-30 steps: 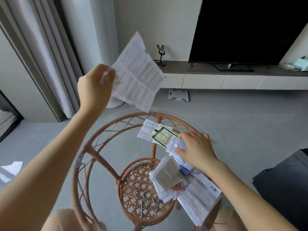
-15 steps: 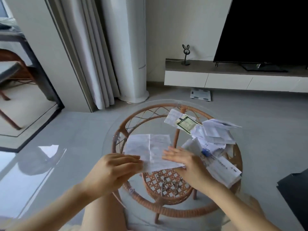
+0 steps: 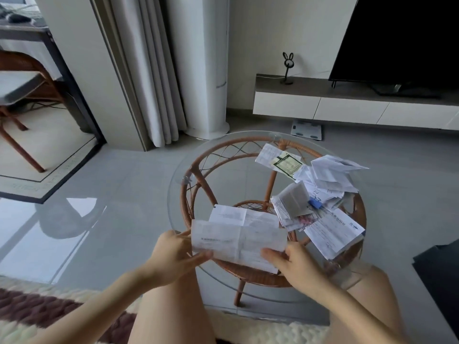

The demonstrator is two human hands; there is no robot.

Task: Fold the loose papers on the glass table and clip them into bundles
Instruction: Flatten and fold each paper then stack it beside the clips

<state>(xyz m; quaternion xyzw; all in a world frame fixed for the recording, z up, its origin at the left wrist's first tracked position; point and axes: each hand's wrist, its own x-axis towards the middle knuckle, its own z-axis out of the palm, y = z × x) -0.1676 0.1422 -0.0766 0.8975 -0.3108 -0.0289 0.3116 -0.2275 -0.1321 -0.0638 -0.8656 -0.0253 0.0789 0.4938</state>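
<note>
You sat at a round glass worktop (image 3: 238, 175) on a woven cane frame (image 3: 196, 175), both hands low at its near edge. Your left hand (image 3: 173, 254) pinched the left edge of a creased, printed sheet of paper (image 3: 236, 240), thumb below and fingers (image 3: 183, 234) curled behind it. Your right hand (image 3: 295, 263) gripped the sheet's lower right corner, its fingers (image 3: 270, 253) curled onto the paper. The sheet stretched between your two hands, its near half raised and bent over its far half, which lay flat on the glass just beyond your fingers.

Beyond and to the right of your right fingers lay the loose papers. Nearest was a large printed form (image 3: 335, 230), reaching the worktop's right rim. Just past it sat a folded leaflet (image 3: 294, 198), tented on a small stack, with a blue clip (image 3: 315, 202) beside it. Farther off was a jumbled heap of white slips (image 3: 330, 180), and at the far side a green-bordered slip (image 3: 285, 163) resting on another sheet.

Well beyond your hands stood a low cabinet (image 3: 347, 108) carrying a dark television (image 3: 402, 38) and a small rabbit-eared ornament (image 3: 287, 67). Pale curtains (image 3: 149, 70) hung far beyond your left fingers.
</note>
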